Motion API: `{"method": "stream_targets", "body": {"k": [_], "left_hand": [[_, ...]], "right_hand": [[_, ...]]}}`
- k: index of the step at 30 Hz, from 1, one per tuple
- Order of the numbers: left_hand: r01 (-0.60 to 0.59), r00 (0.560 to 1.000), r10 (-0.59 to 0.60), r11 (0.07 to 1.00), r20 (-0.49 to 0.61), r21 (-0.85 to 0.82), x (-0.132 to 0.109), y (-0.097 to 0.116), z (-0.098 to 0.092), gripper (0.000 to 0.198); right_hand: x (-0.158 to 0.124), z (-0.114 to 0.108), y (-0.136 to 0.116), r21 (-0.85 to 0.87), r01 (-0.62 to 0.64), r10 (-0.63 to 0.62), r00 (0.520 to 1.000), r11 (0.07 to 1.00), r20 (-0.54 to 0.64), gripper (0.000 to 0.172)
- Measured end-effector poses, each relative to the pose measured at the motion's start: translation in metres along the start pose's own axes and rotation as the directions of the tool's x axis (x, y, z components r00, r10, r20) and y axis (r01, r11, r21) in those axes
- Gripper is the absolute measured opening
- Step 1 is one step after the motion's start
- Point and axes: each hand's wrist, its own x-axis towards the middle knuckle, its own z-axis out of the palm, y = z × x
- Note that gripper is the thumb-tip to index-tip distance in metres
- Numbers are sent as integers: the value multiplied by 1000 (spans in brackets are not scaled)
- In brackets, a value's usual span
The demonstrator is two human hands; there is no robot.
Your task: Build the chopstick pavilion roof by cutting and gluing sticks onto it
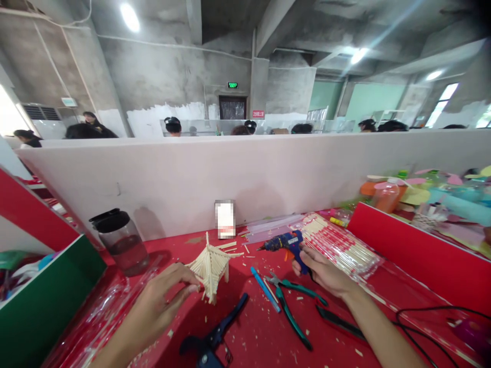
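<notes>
My left hand [165,295] is closed on the lower left side of a small house made of wooden sticks [211,267], which stands tilted on the red table [261,332]. My right hand [320,271] is wrapped round the handle of a blue hot glue gun [284,243]. Its nozzle points left towards the stick house, a short gap away. Green-handled pliers [292,306] and a light blue stick [265,289] lie between my hands. Dark blue cutters [215,335] lie near the front edge.
A jar with a black lid [119,240] stands at the left by a green and red divider [46,286]. Packs of wooden sticks [339,244] lie behind my right hand. A red divider [418,255] borders the right. A black cable [433,312] runs there. A white partition [245,168] stands behind; people sit beyond.
</notes>
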Motion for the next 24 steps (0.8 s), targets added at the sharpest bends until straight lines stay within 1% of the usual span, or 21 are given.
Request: {"method": "stream_targets", "body": {"k": [2, 5, 6, 9, 11, 14, 18, 21, 24], "left_hand": [[6, 1000, -6, 1000, 4, -1, 1, 0, 0, 16], [3, 1000, -3, 1000, 9, -8, 0, -1, 1, 16], [1, 1000, -1, 1000, 9, -13, -1, -2, 1, 16], [-9, 1000, 10, 999, 26, -43, -2, -2, 1, 18], [-20, 999, 22, 997, 37, -70, -2, -2, 2, 18], [-7, 999, 10, 996, 34, -89, -3, -2, 4, 18], [47, 999, -45, 995, 30, -90, -3, -2, 6, 14], [68, 996, -63, 994, 55, -85, -3, -1, 7, 13], [83, 993, -76, 993, 92, -82, -3, 2, 7, 14]], "right_hand": [[-1, 3, -9, 31, 25, -26, 999, 999, 23, 47], [-6, 6, -30, 22, 72, -73, 992, 997, 107, 45], [-7, 6, -38, 6, 89, -90, 990, 996, 112, 47], [-9, 11, -56, -72, 175, -169, 983, 982, 78, 56], [-11, 20, -59, -115, 204, -191, 975, 972, 111, 61], [-15, 43, -49, -148, 176, -149, 972, 973, 179, 59], [-21, 76, -23, -296, 66, -22, 988, 953, 150, 61], [-23, 90, -8, -372, 89, -29, 986, 924, 162, 57], [-24, 97, -1, -379, 151, -80, 977, 913, 198, 50]]}}
